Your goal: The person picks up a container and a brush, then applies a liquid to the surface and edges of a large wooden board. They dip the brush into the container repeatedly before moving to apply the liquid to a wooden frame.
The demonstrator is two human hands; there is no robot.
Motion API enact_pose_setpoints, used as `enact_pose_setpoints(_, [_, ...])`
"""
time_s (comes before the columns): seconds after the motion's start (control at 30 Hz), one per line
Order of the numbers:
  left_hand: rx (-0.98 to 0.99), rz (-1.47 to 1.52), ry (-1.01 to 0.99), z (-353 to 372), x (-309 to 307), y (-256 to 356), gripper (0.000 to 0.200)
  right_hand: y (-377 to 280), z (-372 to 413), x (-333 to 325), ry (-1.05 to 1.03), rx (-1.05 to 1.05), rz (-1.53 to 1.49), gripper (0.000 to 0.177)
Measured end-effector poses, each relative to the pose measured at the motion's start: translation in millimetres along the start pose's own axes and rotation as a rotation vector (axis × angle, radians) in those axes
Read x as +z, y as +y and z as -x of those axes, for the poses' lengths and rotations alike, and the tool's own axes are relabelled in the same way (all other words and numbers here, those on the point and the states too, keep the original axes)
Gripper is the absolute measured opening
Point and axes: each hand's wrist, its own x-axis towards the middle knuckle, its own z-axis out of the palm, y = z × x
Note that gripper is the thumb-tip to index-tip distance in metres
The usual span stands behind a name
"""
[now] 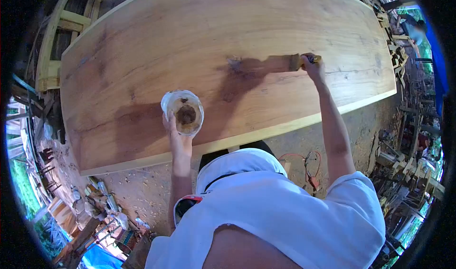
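A large wooden slab [190, 46] with a pale edge spans the view in front of me. In my left hand [178, 136] is a whitish translucent container [194, 100] with a brown residue inside, held over the slab's near left part. My right hand [313, 69] is wrapped round the handle of a wide brush [295, 62], whose bristles point left over the right half of the slab. Whether the bristles touch the wood I cannot tell. Shadows of my arms and the brush fall across the surface.
An orange cord with a plug [313, 181] lies on the ground beyond the near edge. A wooden frame [50, 67] stands at the upper left. Scrap wood [403, 174] is piled at the right, bottles and clutter [102, 198] at the lower left. Another person [417, 29] is at the far right.
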Motion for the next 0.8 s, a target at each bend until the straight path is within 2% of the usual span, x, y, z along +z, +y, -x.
enact_pose_setpoints(0.03, [0.006,-0.011,-0.011,2,5,-5,0.058,-9,5,-5,0.000,0.004,-0.011,0.017])
enact_pose_setpoints(0.1, [0.015,-0.041,-0.029,8,11,-14,0.058,-25,18,-10,0.087,-0.261,0.490,0.020])
enact_pose_setpoints(0.13, [0.006,-0.033,-0.027,10,15,-19,0.059,-9,17,7,0.194,-0.238,0.591,0.021])
enact_pose_setpoints(0.17, [-0.004,-0.023,-0.025,13,18,-22,0.059,5,17,22,0.069,-0.277,0.503,0.020])
enact_pose_setpoints(0.2, [-0.004,-0.033,-0.030,16,22,-24,0.059,-19,40,45,0.143,-0.387,0.524,0.019])
enact_pose_setpoints(0.23, [0.002,-0.054,-0.027,19,26,-26,0.059,-51,60,63,0.021,-0.365,0.516,0.020])
enact_pose_setpoints(0.3, [0.007,-0.075,-0.027,25,33,-31,0.060,-66,89,103,-0.143,-0.342,0.361,0.023])
enact_pose_setpoints(0.37, [-0.010,-0.083,-0.008,28,36,-33,0.060,-92,115,126,-0.220,-0.364,0.260,0.019])
enact_pose_setpoints(0.47, [-0.018,-0.088,-0.031,31,41,-36,0.061,-90,122,128,-0.239,-0.291,0.098,0.019])
enact_pose_setpoints(0.53, [-0.032,-0.081,-0.051,31,42,-39,0.060,-45,98,101,-0.139,-0.370,0.142,0.019])
enact_pose_setpoints(0.6, [-0.048,-0.066,-0.070,29,43,-44,0.060,4,75,55,-0.100,-0.104,-0.062,0.021])
enact_pose_setpoints(0.67, [-0.033,-0.058,-0.064,28,42,-51,0.059,42,55,-1,-0.046,-0.021,-0.154,0.019])
enact_pose_setpoints(0.7, [-0.034,-0.054,-0.057,31,46,-53,0.059,41,54,-29,0.006,-0.064,-0.110,0.019])
enact_pose_setpoints(0.8, [-0.047,-0.068,-0.030,38,54,-59,0.059,21,60,-78,0.134,-0.112,0.319,0.018])
